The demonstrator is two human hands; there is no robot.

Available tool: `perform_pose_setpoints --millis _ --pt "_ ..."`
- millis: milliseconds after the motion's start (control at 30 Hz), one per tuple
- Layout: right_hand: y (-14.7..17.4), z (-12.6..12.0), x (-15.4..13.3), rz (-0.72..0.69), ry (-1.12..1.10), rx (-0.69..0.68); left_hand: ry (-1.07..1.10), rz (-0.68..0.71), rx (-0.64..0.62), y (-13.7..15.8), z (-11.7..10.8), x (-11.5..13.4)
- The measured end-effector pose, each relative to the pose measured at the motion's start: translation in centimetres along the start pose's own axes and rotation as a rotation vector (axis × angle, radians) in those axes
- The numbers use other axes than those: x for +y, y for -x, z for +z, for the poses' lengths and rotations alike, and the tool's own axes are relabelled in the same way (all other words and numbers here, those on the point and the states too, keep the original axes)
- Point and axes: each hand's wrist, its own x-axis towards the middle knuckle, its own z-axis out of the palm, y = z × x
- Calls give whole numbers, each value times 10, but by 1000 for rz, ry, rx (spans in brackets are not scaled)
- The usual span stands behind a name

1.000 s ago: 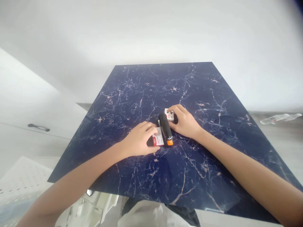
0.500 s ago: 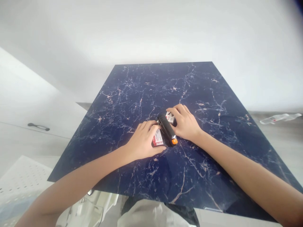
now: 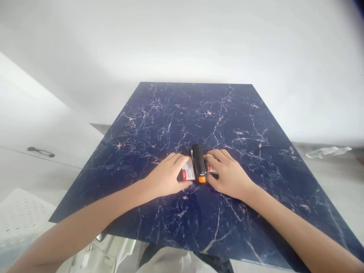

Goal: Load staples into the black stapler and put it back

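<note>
"Stapler [image 3: 199, 161], black with an orange end: where does it lie, and what flanks it? Start from the left."

"Farthest left is the left hand [image 3: 167, 175], half curled, thumb at the near edge and fingers at the far edge of a red-and-white box [image 3: 188, 171]. It appears to have hold of that box, with the top showing between thumb and fingers."

"And next along?"

"The stapler itself, near the middle of the blue marbled table [image 3: 182, 113], orange end towards the person. No hand grips it. The box lies just beside it; I cannot tell whether they touch."

"Then the other side?"

"A second, smaller-looking box [image 3: 211, 166], partly hidden by the right hand [image 3: 231, 176]. That hand is curled more closely, its thumb and fingers seemingly round the box, though the covered part keeps me from judging how firmly."

"How far along is it, would you say?"

"Well on, I'd judge: all three already sit side by side in a row. What is left, as far as shows, is the release: neither hand is off its box yet."
</note>
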Motion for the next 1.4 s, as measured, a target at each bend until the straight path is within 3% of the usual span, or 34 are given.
perform_pose_setpoints --millis 533,867,1000,1133,1267,1400 --pt "0 9 6 -70 -120 73 25 47 -58 -5 -4 -11" --pt "1 3 10 -86 -185 58 6 63 -1 -2 0 -4" --pt "1 -6 18 -92 -271 -7 32 86 85 0 -6 -5" --pt "1 -8 23 56 -285 37 56 124 121 0 -9 -10" --pt "0 -5 26 275 -266 210 64 215 -28 -1 -14 -13" --pt "0 -3 26 281 -269 255 6 230 -73 -1 -13 -13"
